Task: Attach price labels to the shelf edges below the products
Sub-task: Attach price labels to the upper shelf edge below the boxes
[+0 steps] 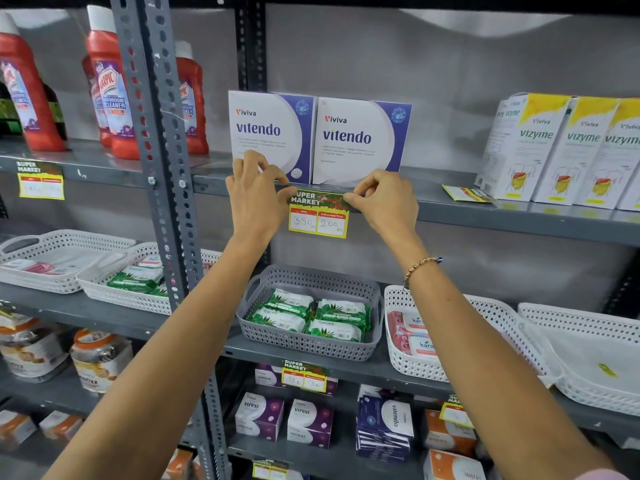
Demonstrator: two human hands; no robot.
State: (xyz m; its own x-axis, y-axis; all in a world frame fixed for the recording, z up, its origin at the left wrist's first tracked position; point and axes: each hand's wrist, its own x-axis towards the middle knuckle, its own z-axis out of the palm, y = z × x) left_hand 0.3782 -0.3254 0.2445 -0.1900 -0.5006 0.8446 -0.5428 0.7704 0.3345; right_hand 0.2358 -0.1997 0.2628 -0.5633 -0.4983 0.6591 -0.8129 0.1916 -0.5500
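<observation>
A yellow-edged price label (318, 220) with a green "Super Market" header and handwritten 350 and 200 hangs against the grey shelf edge (485, 216), directly below two white-and-purple Vitendo boxes (360, 140). My left hand (258, 194) pinches the label's top left corner against the edge. My right hand (384, 199) pinches its top right corner. Both sets of fingertips cover part of the header.
Another loose label (467, 194) lies on the same shelf beside the Vizyme boxes (561, 150). Labels hang at the left under the red Harpic bottles (110, 88) and on lower shelf edges. A grey basket (346, 348) of green packs and white baskets sit one shelf down. A perforated upright (162, 168) stands left of my hands.
</observation>
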